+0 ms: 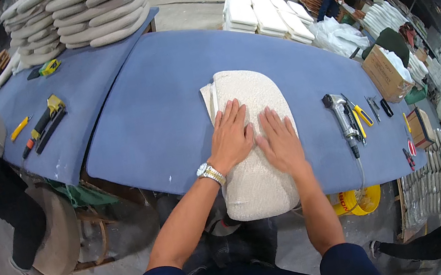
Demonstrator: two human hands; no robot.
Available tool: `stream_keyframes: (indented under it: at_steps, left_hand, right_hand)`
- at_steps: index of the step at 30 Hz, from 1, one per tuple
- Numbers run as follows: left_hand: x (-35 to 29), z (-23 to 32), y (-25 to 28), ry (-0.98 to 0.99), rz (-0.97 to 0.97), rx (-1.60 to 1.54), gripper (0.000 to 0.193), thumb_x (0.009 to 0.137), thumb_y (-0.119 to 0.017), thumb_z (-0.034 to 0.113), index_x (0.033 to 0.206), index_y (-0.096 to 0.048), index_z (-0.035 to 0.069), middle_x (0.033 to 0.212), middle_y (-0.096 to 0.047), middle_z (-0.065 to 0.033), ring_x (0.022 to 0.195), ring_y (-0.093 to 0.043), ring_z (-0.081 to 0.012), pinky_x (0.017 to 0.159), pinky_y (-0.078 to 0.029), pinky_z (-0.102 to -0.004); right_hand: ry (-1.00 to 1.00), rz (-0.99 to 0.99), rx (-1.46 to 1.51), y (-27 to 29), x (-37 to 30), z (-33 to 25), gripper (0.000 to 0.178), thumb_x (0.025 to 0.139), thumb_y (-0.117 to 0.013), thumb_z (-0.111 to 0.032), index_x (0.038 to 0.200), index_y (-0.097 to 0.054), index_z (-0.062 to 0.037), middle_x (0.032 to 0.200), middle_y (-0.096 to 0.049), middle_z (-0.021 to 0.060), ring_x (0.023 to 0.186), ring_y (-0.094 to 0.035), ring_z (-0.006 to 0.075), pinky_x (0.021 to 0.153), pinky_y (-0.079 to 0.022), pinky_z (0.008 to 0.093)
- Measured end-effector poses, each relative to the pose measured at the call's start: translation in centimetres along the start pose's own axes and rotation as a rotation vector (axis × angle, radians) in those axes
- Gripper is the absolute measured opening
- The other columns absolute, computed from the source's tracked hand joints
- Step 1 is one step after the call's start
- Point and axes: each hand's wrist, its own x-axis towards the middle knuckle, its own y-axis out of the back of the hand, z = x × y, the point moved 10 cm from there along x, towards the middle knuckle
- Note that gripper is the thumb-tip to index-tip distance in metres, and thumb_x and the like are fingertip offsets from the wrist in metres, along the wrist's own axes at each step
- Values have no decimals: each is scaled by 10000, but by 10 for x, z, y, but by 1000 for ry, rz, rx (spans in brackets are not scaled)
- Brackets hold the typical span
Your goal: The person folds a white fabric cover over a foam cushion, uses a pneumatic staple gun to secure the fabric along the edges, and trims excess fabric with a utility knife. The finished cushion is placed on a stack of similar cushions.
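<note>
A cream, nubby-fabric cushion pad (268,193) lies on the blue covered table (148,91), its near end reaching over the front edge. White layers show along its far left side. My left hand (231,138) rests flat on the fabric, fingers stretched toward the far end; a watch (211,173) circles that wrist. Beside it my right hand (281,142) also lies flat, fingers slightly apart. Neither hand grips anything. To the right of the pad sits a pneumatic staple gun (339,112) with a hose running off the near edge.
Right of the staple gun lie yellow-handled pliers (364,114) and a cardboard box (388,73). Another staple gun (49,122) and a yellow cutter (20,128) are on the left table. Stacked cushions (100,9) stand behind it. A yellow bucket (365,200) sits below. Co-workers are at left, right and far back.
</note>
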Motion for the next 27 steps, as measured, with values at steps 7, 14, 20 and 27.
stream_keyframes:
  at_steps: [7, 14, 20, 27]
  left_hand:
    - [-3, 0, -3, 38, -50, -35, 630, 997, -558, 364, 1497, -446, -2, 1640, -290, -203, 1552, -173, -346, 1238, -207, -468]
    - [-7, -37, 24, 124, 19, -409, 603, 1043, -500, 349, 1520, -409, -9, 1657, -255, -194, 1552, -193, -322, 1246, -195, -403]
    - [9, -38, 78, 112, 68, -771, 658, 1092, -365, 412, 1586, -253, -8, 1666, -193, -227, 1562, -141, -313, 1258, -131, -383]
    - [31, -6, 123, 102, 66, -838, 645, 1106, -308, 402, 1601, -207, 2, 1697, -67, -192, 1577, -27, -270, 1264, -76, -366]
  right_hand:
    - [-468, 217, 482, 16, -84, 74, 607, 1000, -589, -250, 1481, -413, 74, 1543, -384, 309, 1422, -412, 405, 1174, -325, 447]
    - [-126, 344, 1186, 65, -58, 9, 669, 971, -622, -204, 1527, -359, 60, 1587, -355, 269, 1492, -324, 353, 1212, -258, 416]
    - [364, 265, 886, 100, -7, -126, 758, 1002, -585, -338, 1570, -266, 48, 1648, -229, 253, 1553, -165, 357, 1243, -156, 430]
    - [288, 284, 1154, 69, 30, -133, 793, 1074, -376, -496, 1591, -146, 59, 1692, -54, 219, 1572, -23, 336, 1258, -51, 424]
